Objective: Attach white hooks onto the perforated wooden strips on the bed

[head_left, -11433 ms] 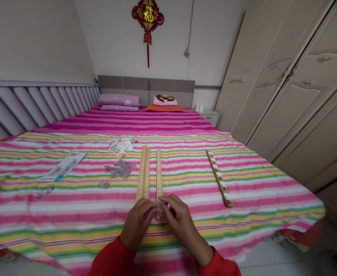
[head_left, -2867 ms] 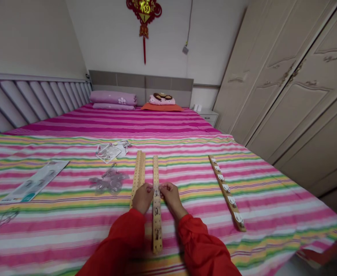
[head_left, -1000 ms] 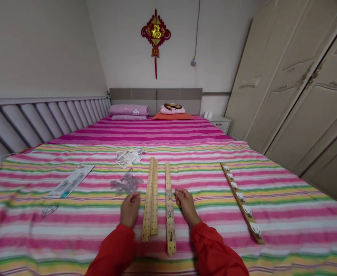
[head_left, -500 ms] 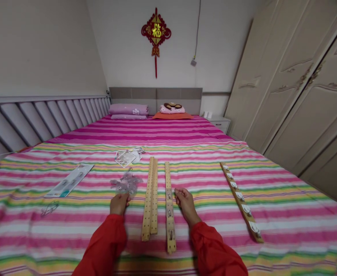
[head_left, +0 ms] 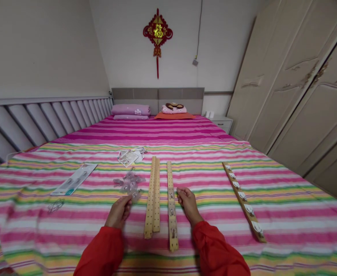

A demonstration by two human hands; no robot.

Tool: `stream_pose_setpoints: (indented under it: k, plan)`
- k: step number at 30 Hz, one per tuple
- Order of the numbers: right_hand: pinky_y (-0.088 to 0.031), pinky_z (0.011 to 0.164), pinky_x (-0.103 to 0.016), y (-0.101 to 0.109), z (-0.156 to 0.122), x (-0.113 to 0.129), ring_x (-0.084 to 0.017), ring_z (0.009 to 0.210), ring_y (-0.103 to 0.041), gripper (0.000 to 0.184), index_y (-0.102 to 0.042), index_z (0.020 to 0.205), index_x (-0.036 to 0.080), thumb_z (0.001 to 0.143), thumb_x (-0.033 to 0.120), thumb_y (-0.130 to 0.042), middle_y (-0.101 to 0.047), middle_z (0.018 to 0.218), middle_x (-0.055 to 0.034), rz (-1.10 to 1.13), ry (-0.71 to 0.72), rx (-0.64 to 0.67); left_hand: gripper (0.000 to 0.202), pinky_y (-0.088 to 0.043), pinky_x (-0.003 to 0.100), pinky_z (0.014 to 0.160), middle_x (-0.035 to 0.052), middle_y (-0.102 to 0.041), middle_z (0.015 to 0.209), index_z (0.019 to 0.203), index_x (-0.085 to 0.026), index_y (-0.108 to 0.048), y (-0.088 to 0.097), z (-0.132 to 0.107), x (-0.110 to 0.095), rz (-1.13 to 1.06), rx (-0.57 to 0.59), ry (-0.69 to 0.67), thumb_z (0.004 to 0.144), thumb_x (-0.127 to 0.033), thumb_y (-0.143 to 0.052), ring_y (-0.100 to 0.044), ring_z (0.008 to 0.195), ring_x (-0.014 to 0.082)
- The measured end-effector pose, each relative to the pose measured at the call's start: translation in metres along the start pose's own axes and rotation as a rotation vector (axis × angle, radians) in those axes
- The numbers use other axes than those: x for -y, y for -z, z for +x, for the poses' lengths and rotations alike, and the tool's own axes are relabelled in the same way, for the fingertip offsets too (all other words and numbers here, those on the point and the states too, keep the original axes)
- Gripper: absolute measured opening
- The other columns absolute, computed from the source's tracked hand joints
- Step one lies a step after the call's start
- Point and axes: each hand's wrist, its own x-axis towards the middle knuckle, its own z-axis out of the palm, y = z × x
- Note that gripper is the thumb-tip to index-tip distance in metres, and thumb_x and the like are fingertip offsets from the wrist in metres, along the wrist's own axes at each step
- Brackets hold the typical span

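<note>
1. Left hand [head_left: 119,212] is touching the bottom of a clear bag of hooks [head_left: 130,183] on the striped bed [head_left: 289,214], but I can't tell if the grip is actually pinching it.
2. Right hand [head_left: 188,204] has a loose, released grip, holding nothing, just beside a hook strip [head_left: 171,207].
3. 2 bare wooden strips [head_left: 152,197] lie between the hands.
4. Another strip with white hooks [head_left: 243,201] sits off to the right.

Two wood strips [head_left: 152,197] in the way of the left hand [head_left: 118,212], thin wood strip [head_left: 172,214] just by the right hand [head_left: 189,205], wide gap before the hook board [head_left: 243,201]
</note>
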Motion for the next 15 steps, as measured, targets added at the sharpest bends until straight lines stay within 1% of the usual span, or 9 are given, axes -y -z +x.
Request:
stream_pose_setpoints:
  k: [3,6,8,12,15]
  plan:
    - [-0.019,0.036,-0.018,0.000,-0.001,0.001,-0.005,0.036,-0.035,0.033,-0.062,0.072,0.015,0.060,0.043,-0.076,-0.049,0.045,0.0074,0.027,-0.008,0.000,0.038,-0.017,0.011,0.033,-0.0089,-0.046,0.045,0.059,-0.015,-0.050,-0.007,-0.013,-0.005,-0.114,0.045,0.019,0.045,-0.033,-0.080,-0.029,0.034,-0.0009]
    - [-0.019,0.036,-0.018,0.000,-0.003,0.005,-0.004,0.036,-0.034,0.033,-0.060,0.069,0.016,0.060,0.042,-0.077,-0.051,0.048,0.0068,0.065,-0.008,-0.004,0.040,-0.021,0.010,0.033,-0.0088,-0.049,0.049,0.063,-0.014,-0.052,-0.015,-0.027,-0.007,-0.158,0.110,0.010,0.047,-0.032,-0.084,-0.031,0.036,-0.0014]
    - [-0.020,0.036,-0.018,0.000,-0.005,0.008,-0.004,0.036,-0.033,0.032,-0.060,0.067,0.016,0.060,0.041,-0.077,-0.051,0.048,0.0067,0.092,-0.005,-0.016,0.039,-0.025,0.010,0.034,-0.0089,-0.048,0.050,0.066,-0.014,-0.053,-0.019,-0.036,-0.007,-0.177,0.162,0.031,0.050,-0.030,-0.084,-0.034,0.037,-0.0010]
    - [-0.023,0.037,-0.018,-0.003,-0.016,0.015,-0.004,0.038,-0.035,0.030,-0.062,0.068,0.016,0.061,0.040,-0.078,-0.053,0.051,0.0053,0.100,-0.015,-0.015,0.030,-0.028,0.010,0.034,-0.0067,-0.053,0.057,0.072,-0.014,-0.054,-0.028,-0.051,-0.008,-0.254,0.244,0.143,0.060,-0.020,-0.080,-0.042,0.040,0.0003]
    - [-0.026,0.039,-0.019,-0.013,-0.030,0.025,-0.006,0.040,-0.038,0.030,-0.066,0.073,0.015,0.062,0.041,-0.077,-0.054,0.052,0.0043,0.042,-0.008,0.056,0.019,-0.025,0.010,0.032,-0.0060,-0.052,0.056,0.071,-0.014,-0.052,-0.038,-0.061,-0.013,-0.323,0.289,0.279,0.072,-0.014,-0.071,-0.042,0.039,0.0005]
